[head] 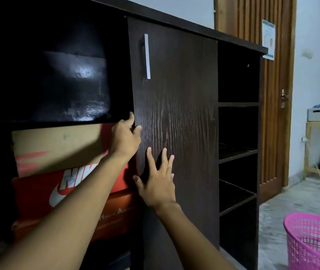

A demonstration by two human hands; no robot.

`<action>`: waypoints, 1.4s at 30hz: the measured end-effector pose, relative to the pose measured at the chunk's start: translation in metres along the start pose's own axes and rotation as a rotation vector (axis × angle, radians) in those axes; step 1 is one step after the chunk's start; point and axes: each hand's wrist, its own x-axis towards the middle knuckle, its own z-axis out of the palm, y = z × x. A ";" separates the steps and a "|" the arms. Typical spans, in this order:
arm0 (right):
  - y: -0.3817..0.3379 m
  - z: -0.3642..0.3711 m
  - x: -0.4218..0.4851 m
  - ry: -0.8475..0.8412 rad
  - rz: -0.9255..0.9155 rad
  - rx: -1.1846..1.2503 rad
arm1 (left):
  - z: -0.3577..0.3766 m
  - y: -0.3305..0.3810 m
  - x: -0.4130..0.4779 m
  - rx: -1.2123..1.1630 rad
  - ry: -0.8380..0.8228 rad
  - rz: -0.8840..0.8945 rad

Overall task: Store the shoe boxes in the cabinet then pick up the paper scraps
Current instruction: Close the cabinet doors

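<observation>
Head view. Across most of frame: dark wood-grain cabinet (260,133), seen close up. At centre, door panel (186,106) covering the middle bay, pale bar handle (147,56) upright at 12 o'clock. Left hand (125,139) just left of centre: grips the door panel's left edge, fingers curled behind it, thumb on the front face. Right hand (159,184) at 6 o'clock from the left hand, just below it: lies flat on the panel's face, fingers spread and pointing up, holding nothing. In the open left bay, at 8 o'clock, under a dark shelf (58,121): three shoe boxes (61,158) stacked, tan box (58,145) on top, red box (38,193) with white logo beneath it, orange box (116,213) lowest, partly hidden by the left forearm (67,221). At 3 o'clock, open shelves (237,151) of the cabinet, dark, contents not discernible. At 4 o'clock, pink mesh basket (315,242) on the floor (283,203). At 2 o'clock, slatted wooden door (278,143) bearing a paper notice (268,39); farther right, light wooden rack (318,123) with a white bin (319,114) on top.
</observation>
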 end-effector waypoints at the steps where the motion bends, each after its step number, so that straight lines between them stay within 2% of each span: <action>1: 0.001 0.001 0.000 0.005 -0.003 0.006 | 0.000 -0.002 0.000 -0.029 -0.003 0.002; 7: 0.003 -0.003 0.001 -0.023 -0.015 0.044 | -0.005 -0.003 -0.002 -0.127 -0.029 -0.007; 12: 0.013 -0.011 -0.003 -0.069 -0.075 0.085 | -0.003 -0.002 -0.006 -0.100 0.017 -0.019; 15: 0.026 -0.026 -0.009 -0.127 -0.108 0.198 | 0.002 -0.001 -0.019 -0.087 -0.002 -0.040; 18: 0.039 -0.040 -0.019 -0.181 -0.119 0.329 | -0.004 -0.004 -0.050 0.029 -0.069 -0.099; 22: 0.038 -0.041 -0.048 -0.170 -0.168 0.479 | -0.035 0.005 -0.115 0.147 -0.027 -0.209; 26: 0.009 -0.028 -0.089 -0.275 -0.225 0.648 | -0.087 0.033 -0.169 0.218 -0.027 -0.300; 31: -0.043 -0.023 -0.130 -0.421 -0.353 0.852 | -0.162 0.061 -0.201 0.464 0.197 -0.298; 38: -0.143 -0.013 -0.192 -0.573 -0.521 1.124 | -0.261 0.118 -0.232 1.033 0.608 0.210; 40: -0.168 -0.017 -0.211 -0.611 -0.589 1.155 | -0.285 0.125 -0.236 1.138 0.758 0.185; 42: -0.186 -0.026 -0.227 -0.671 -0.667 1.167 | -0.305 0.124 -0.239 1.030 0.826 0.020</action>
